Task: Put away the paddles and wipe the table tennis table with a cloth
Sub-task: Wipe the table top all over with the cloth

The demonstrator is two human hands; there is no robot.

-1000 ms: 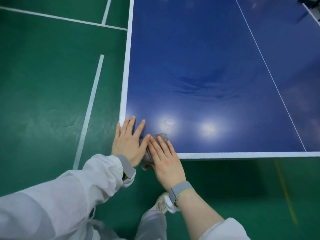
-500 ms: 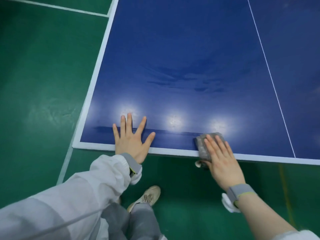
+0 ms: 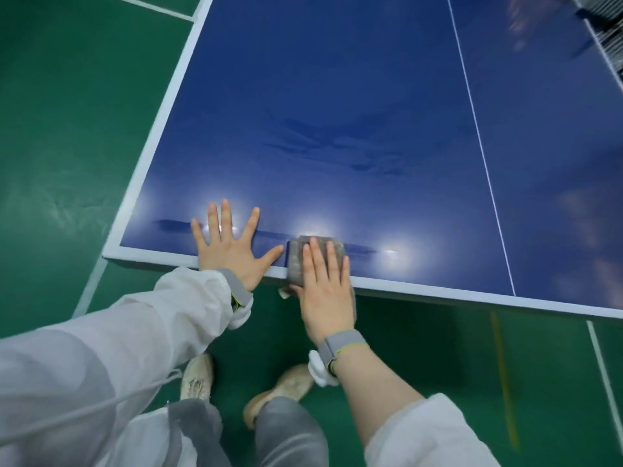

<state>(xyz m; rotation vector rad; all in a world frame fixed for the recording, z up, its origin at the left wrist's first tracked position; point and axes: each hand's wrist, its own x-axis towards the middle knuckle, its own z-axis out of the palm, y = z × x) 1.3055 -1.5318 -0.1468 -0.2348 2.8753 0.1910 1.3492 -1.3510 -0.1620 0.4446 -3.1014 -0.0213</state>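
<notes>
The blue table tennis table [image 3: 337, 112] fills the upper view, with a white border along its near edge. My left hand [image 3: 232, 247] lies flat on the table near the front left corner, fingers spread. My right hand [image 3: 325, 284] presses a folded grey cloth [image 3: 296, 256] onto the near edge, fingers straight on top of it. The cloth hangs partly over the edge. A dark damp streak runs along the surface on both sides of the hands. No paddles are in view.
Green sports floor [image 3: 67, 129] with white lines surrounds the table. My two shoes [image 3: 197, 375] stand just below the near edge. The white centre line [image 3: 478, 146] crosses the table at the right. Part of the net [image 3: 606, 38] shows at the top right.
My right hand slid the cloth right along the near edge, then back left to beside my left hand. My left hand stayed planted. The camera view shifted.
</notes>
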